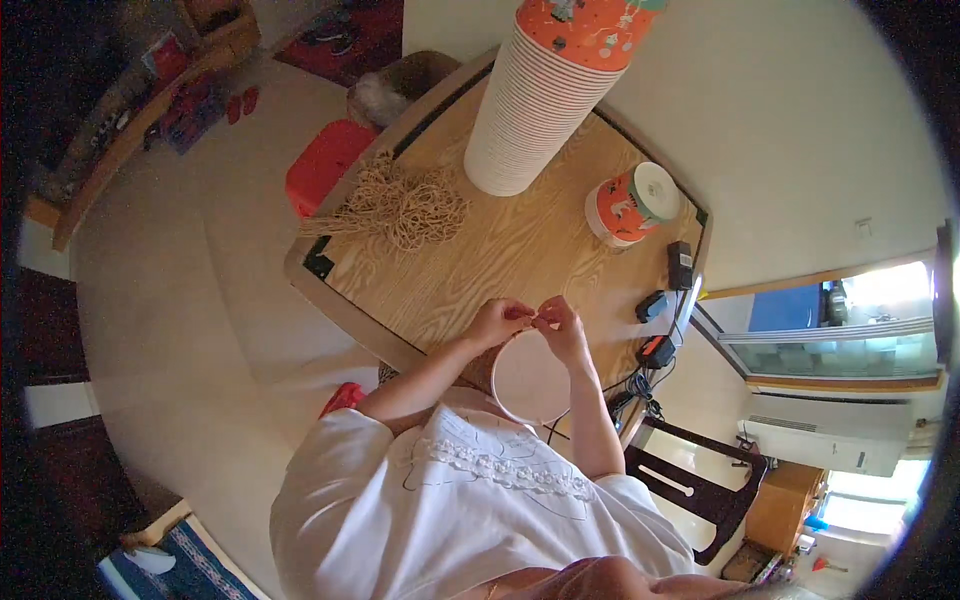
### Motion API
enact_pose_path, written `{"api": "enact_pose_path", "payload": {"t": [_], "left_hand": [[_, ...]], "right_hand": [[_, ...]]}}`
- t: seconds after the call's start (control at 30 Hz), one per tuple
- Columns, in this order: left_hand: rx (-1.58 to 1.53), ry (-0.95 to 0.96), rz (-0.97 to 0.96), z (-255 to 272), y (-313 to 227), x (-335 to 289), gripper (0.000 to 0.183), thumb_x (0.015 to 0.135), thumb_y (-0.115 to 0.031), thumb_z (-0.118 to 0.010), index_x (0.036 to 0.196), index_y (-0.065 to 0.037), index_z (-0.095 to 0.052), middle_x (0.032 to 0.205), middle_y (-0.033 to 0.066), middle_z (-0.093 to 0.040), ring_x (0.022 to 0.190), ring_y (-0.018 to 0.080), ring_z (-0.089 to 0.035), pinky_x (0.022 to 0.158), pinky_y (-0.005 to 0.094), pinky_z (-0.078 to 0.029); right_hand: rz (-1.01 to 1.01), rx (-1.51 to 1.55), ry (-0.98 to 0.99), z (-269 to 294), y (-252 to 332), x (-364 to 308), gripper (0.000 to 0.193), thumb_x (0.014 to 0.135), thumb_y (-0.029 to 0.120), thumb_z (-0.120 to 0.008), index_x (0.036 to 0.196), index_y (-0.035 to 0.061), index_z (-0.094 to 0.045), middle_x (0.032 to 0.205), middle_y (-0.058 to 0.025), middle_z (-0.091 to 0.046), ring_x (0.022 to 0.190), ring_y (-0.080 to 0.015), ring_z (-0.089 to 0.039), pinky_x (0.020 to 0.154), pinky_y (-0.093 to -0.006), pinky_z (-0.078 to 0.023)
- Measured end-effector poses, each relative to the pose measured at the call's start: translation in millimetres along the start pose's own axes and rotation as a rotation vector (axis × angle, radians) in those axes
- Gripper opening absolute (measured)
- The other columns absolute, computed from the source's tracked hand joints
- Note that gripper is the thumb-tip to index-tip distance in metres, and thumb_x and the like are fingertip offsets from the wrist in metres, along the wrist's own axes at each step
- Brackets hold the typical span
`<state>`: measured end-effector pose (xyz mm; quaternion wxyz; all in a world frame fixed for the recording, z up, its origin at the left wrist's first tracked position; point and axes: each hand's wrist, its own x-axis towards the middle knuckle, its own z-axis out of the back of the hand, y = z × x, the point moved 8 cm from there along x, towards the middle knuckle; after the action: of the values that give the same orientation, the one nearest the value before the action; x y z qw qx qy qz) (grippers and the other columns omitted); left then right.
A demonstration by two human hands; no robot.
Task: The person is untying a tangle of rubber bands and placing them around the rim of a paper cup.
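Note:
Close to my body, a round white paper bucket stands at the table's near edge, its pale round face toward me. My left hand and my right hand meet just beyond its rim. Both hands have their fingertips pinched together, and whatever is between them is too small to make out. Farther left on the table lies a tangled bundle of tan cords. A tall stack of nested paper buckets rises at the far side, the top one printed orange. An orange printed bucket sits right of it.
Black power adapters and cables line the right edge of the wood-grain table. A red stool and a bin stand beyond the left edge. At the lower right is a dark chair.

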<state>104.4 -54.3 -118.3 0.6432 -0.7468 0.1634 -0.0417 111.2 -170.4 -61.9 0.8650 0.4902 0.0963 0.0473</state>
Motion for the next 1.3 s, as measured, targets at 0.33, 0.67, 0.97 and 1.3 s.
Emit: {"api": "enact_pose_path", "payload": {"t": [0.33,0.67,0.97,1.3], "left_hand": [[-0.118,0.006,0.133,3,17,0,0.013,0.074,-0.01,-0.062,0.084,-0.002,-0.062,0.073,0.0045,-0.062,0.063,0.0108,-0.058,0.056,0.0236,-0.047],[-0.33,0.02,0.336,8,11,-11,0.016,0.076,-0.014,-0.062,0.09,-0.006,-0.059,0.074,0.0009,-0.058,0.064,0.0093,-0.054,0.054,0.0227,-0.045],[-0.374,0.039,0.306,5,10,-12,0.018,0.077,-0.012,-0.062,0.093,-0.006,-0.059,0.079,0.0015,-0.059,0.068,0.0102,-0.055,0.059,0.0249,-0.047],[-0.318,-0.001,0.318,8,9,-11,0.012,0.076,-0.012,-0.062,0.086,-0.005,-0.061,0.075,0.0018,-0.061,0.062,0.0076,-0.054,0.057,0.021,-0.046]], "right_hand": [[0.009,0.102,-0.012,-4,-13,1,0.015,0.069,0.002,-0.06,0.078,0.005,-0.047,0.066,-0.0025,-0.049,0.062,-0.0111,-0.046,0.057,-0.0259,-0.04],[-0.054,-0.003,0.083,-9,1,2,0.012,0.071,0.008,-0.062,0.08,0.005,-0.055,0.066,-0.0053,-0.055,0.061,-0.0128,-0.052,0.057,-0.027,-0.043],[-0.065,-0.011,0.097,-8,0,1,0.009,0.074,0.012,-0.06,0.076,0.0038,-0.059,0.067,-0.0076,-0.058,0.062,-0.0142,-0.055,0.058,-0.0287,-0.044],[-0.041,-0.129,0.084,-4,15,-2,0.009,0.075,0.01,-0.059,0.079,0.0017,-0.059,0.066,-0.003,-0.058,0.061,-0.0074,-0.051,0.056,-0.0236,-0.043]]}}
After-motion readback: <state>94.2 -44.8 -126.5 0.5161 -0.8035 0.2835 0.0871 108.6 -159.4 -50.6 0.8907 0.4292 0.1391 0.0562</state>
